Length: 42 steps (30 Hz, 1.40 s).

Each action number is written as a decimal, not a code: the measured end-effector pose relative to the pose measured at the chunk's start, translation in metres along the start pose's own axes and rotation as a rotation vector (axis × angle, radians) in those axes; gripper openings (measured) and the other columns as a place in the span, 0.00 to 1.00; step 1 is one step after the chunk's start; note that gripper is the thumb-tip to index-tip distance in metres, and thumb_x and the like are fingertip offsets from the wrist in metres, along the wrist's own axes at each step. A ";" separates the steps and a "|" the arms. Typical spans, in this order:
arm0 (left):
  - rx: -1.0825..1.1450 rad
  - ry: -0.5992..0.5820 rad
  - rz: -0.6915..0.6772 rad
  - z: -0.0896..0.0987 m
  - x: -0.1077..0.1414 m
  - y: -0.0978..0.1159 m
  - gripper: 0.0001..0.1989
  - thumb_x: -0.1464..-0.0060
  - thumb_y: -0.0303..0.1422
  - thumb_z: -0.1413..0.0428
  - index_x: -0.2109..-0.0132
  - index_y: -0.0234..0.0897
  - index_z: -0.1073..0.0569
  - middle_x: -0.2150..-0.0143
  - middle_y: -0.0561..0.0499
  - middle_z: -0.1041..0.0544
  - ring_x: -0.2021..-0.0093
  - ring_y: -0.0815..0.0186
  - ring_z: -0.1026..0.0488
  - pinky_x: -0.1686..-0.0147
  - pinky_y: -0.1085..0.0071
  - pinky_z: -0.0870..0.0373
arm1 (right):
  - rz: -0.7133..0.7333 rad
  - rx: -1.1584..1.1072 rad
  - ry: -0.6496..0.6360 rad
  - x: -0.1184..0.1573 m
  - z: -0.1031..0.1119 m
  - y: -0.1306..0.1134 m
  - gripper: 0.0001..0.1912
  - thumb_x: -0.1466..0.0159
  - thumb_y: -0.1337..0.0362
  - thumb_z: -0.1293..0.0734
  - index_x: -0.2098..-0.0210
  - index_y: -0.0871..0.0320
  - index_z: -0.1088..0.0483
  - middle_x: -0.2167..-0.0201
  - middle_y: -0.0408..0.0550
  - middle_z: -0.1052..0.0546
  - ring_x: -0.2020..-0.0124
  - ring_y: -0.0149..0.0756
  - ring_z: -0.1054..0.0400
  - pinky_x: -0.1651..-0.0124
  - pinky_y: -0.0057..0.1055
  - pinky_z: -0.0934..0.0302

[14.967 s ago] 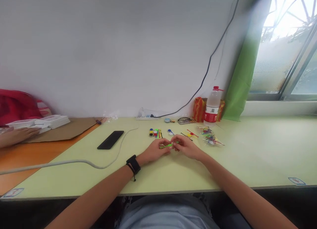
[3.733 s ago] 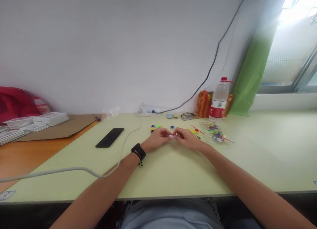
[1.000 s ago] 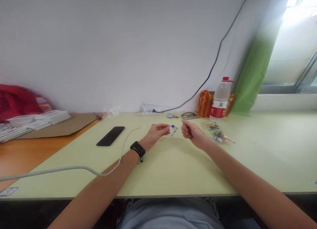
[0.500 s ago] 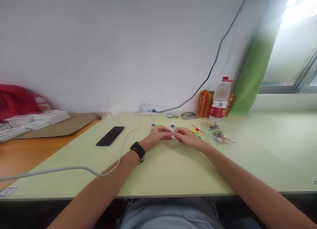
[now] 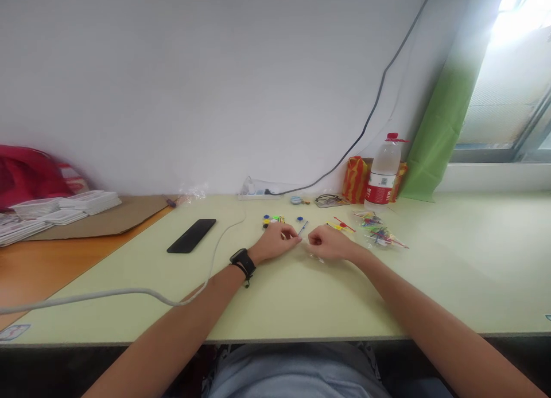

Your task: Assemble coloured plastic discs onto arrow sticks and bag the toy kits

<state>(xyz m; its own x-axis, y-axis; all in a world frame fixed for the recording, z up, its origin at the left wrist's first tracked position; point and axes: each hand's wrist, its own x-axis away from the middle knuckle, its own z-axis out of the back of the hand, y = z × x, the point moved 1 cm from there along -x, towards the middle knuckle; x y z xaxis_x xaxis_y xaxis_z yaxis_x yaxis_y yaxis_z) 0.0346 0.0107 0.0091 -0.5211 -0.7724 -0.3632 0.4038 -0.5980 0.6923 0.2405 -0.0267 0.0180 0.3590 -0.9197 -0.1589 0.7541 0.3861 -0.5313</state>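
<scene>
My left hand point(image 5: 278, 241), with a dark watch on its wrist, pinches at the lower end of a thin blue stick point(image 5: 303, 228). Beside it my right hand point(image 5: 329, 242) is curled closed on crumpled clear plastic point(image 5: 317, 257), which shows below its fingers. The plastic seems to reach toward the left fingertips, but whether it touches them is unclear. Small blue, yellow and green plastic pieces point(image 5: 275, 219) lie just beyond my left hand. A blue round piece point(image 5: 300, 219) rests behind the stick. Red and yellow pieces point(image 5: 342, 224) lie behind my right hand.
Clear bags of colourful parts point(image 5: 381, 233) lie to the right, before a large bottle point(image 5: 382, 171). A black phone point(image 5: 191, 236) is on the left. A white cable point(image 5: 150, 292) crosses over my left forearm. A power strip point(image 5: 260, 195) sits by the wall.
My hands have moved slightly apart, and my right hand has turned into a closed fist. The blue stick and the clear plastic now show more fully.
</scene>
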 end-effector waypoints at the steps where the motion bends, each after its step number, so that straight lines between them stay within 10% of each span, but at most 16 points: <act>1: -0.065 0.027 -0.033 -0.001 0.000 -0.001 0.10 0.44 0.40 0.38 0.66 0.38 0.18 0.65 0.46 0.18 0.66 0.60 0.25 0.63 0.64 0.29 | -0.021 0.113 0.033 -0.001 0.001 0.003 0.14 0.44 0.63 0.31 0.82 0.56 0.38 0.81 0.41 0.31 0.76 0.32 0.40 0.71 0.31 0.52; 11: -0.147 -0.004 -0.151 -0.008 0.002 -0.006 0.08 0.44 0.36 0.39 0.59 0.41 0.17 0.55 0.45 0.16 0.53 0.51 0.23 0.46 0.58 0.32 | -0.212 0.441 0.264 -0.009 0.013 0.037 0.07 0.40 0.66 0.31 0.61 0.56 0.28 0.64 0.56 0.21 0.61 0.49 0.28 0.62 0.37 0.47; 20: -0.158 0.141 -0.093 -0.005 -0.002 -0.008 0.11 0.46 0.36 0.38 0.57 0.39 0.17 0.56 0.44 0.17 0.56 0.53 0.24 0.52 0.59 0.32 | 0.062 0.304 0.292 -0.007 -0.001 0.018 0.08 0.36 0.68 0.35 0.58 0.53 0.28 0.60 0.48 0.23 0.58 0.40 0.29 0.58 0.34 0.42; 28: -0.089 0.373 -0.040 0.001 -0.006 -0.001 0.07 0.43 0.36 0.41 0.63 0.39 0.19 0.64 0.48 0.19 0.65 0.61 0.28 0.60 0.64 0.32 | 0.251 0.139 0.421 -0.011 -0.006 0.029 0.12 0.38 0.67 0.32 0.55 0.53 0.25 0.38 0.55 0.31 0.36 0.53 0.41 0.40 0.51 0.41; 42: -0.121 0.425 -0.031 0.005 -0.010 -0.014 0.05 0.44 0.29 0.41 0.62 0.39 0.20 0.56 0.47 0.22 0.60 0.61 0.26 0.57 0.65 0.30 | 0.122 -0.064 0.423 -0.020 -0.006 0.036 0.12 0.36 0.63 0.33 0.54 0.58 0.24 0.49 0.58 0.24 0.52 0.45 0.27 0.53 0.40 0.29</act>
<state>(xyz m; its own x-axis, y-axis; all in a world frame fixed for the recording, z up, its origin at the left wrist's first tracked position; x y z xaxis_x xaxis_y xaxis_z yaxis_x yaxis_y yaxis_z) 0.0307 0.0283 0.0059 -0.1891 -0.7579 -0.6243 0.4914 -0.6235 0.6081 0.2572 0.0056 -0.0030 0.1764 -0.8207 -0.5434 0.6798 0.5009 -0.5358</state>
